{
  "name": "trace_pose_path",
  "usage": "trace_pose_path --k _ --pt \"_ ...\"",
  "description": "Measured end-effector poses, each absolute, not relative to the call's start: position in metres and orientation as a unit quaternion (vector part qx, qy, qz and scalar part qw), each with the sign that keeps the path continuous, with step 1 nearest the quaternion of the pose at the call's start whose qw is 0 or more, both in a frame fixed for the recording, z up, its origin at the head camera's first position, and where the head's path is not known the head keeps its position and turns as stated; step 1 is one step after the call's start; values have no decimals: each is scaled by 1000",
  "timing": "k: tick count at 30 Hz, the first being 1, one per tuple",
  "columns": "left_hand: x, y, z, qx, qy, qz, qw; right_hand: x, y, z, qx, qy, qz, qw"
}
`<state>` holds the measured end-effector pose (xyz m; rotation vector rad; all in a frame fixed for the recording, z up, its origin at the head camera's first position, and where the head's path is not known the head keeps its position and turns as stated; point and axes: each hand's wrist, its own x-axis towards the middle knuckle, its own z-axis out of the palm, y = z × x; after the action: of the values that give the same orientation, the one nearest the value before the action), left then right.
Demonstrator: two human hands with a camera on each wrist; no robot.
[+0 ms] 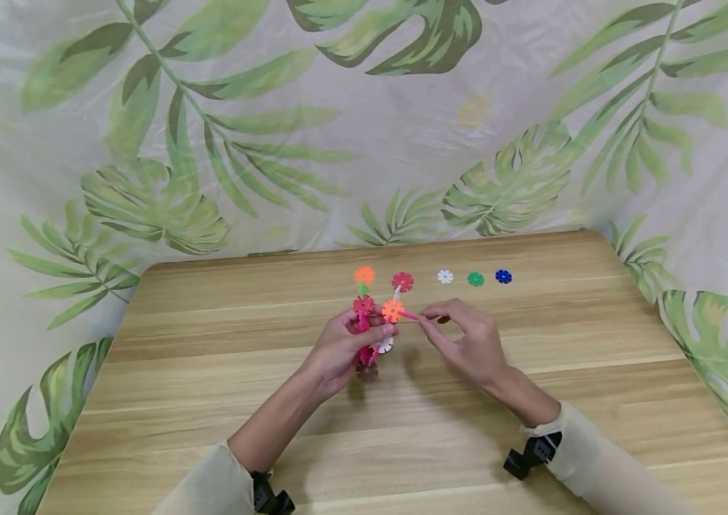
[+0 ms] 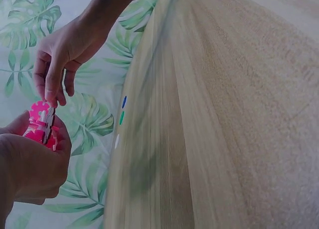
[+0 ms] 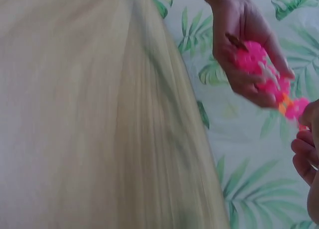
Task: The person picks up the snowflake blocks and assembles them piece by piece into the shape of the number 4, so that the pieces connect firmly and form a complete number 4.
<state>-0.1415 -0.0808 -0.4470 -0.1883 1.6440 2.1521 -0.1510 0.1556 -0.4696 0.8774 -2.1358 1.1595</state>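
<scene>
My left hand (image 1: 341, 350) grips a linked cluster of notched plastic snowflake discs (image 1: 363, 305), mostly pink, with white, green, orange and brown ones among them. An orange disc (image 1: 392, 310) faces up on the cluster's right side. From it a pink disc (image 1: 410, 315) sticks out, seen edge-on, and my right hand (image 1: 467, 336) pinches its outer edge between thumb and fingers. In the right wrist view that pink disc (image 3: 296, 108) meets the orange one. The left fingers hide part of the cluster.
Behind the hands, a white disc (image 1: 445, 276), a green disc (image 1: 476, 279) and a blue disc (image 1: 503, 276) lie in a row on the wooden table (image 1: 209, 343). A leaf-patterned cloth (image 1: 396, 143) hangs beyond the table's back edge.
</scene>
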Motion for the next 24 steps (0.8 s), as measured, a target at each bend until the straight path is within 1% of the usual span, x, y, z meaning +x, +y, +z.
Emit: trace_pose_path --k 2,5,11,16,20,24 --pt "-142 -82 -447 -69 595 773 208 -157 162 -471 326 -803 422 265" --pt "-143 -84 -446 -70 597 774 201 -170 173 -472 312 -830 400 233" --pt "-143 -88 -447 -70 592 780 192 -210 197 -480 242 -888 360 152" --pt "-143 -90 -447 -76 599 773 193 -239 213 -487 203 -913 340 102" --pt "-143 -91 -447 -80 601 771 193 -257 220 -494 199 -920 331 68" --pt "-143 -92 -447 -76 600 773 192 -271 223 -498 215 -922 318 53"
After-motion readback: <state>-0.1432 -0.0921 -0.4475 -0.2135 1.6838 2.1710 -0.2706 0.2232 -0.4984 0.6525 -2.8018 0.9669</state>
